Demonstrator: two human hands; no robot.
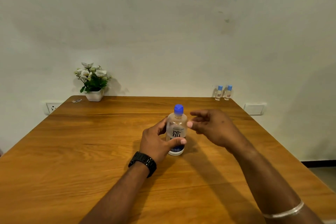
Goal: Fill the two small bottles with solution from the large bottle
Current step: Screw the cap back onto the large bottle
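Bottle (176,132) upright on table (72,151), gripped by left hand (157,142); right hand (211,127) just beside it, fingers loose, holding nothing. Clear body, blue cap (178,109).

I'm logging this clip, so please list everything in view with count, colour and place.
Large bottle: one, clear with blue cap, table centre, upright.
Small bottles: two, clear with light blue caps, far right corner, side by side.
Flower pot: one, white with white flowers, far left.
Table: one, brown wood.
Wall sockets: two, white, either side of the table.
Left hand: wrist wears a black watch, grips the large bottle.
Right hand: beside the bottle, holding nothing.
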